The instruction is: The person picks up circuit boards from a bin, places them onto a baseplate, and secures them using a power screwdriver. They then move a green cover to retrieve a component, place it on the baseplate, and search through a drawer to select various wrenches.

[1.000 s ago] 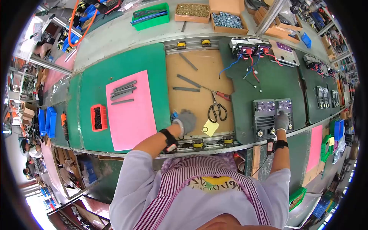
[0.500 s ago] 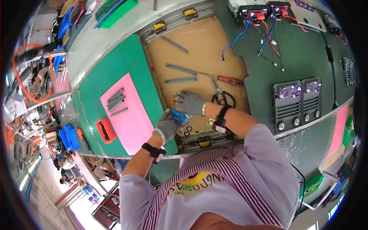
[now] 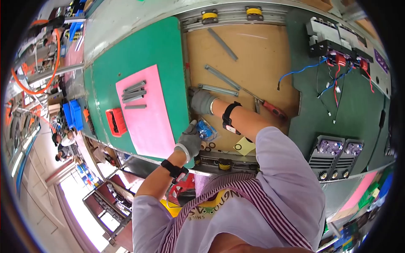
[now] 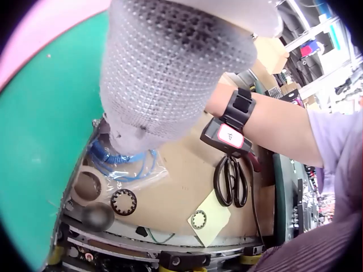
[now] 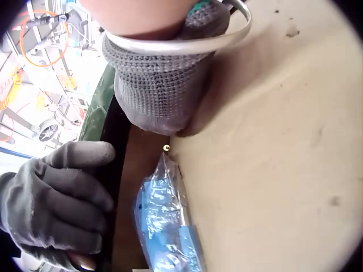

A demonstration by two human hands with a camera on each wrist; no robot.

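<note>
Both hands wear grey knit gloves. My left hand (image 3: 190,141) rests at the near right edge of the green mat (image 3: 164,46), its fingers loosely bent over the edge in the right wrist view. Just right of it lies a clear plastic bag with blue contents (image 3: 206,130). My right hand (image 3: 201,102) is farther back, low at the step between the mat and the brown board (image 3: 265,50). Its fingertips are hidden, and I cannot tell whether they hold anything. A tiny brass-coloured piece (image 5: 166,148) shows between that hand and the bag.
Grey metal strips (image 3: 217,89), a red-handled screwdriver (image 3: 274,110) and a yellow note (image 3: 244,146) lie on the board. Black-handled scissors (image 4: 229,181) are near the right forearm. Toothed washers (image 4: 123,202) sit near the bag. More strips (image 3: 134,92) lie on pink paper (image 3: 156,126) beside a red bin (image 3: 116,122).
My right hand has come left from the finned units, over the bag, then farther back to the mat edge. My left hand has shifted from beside the bag onto the mat edge. The head view has turned.
</note>
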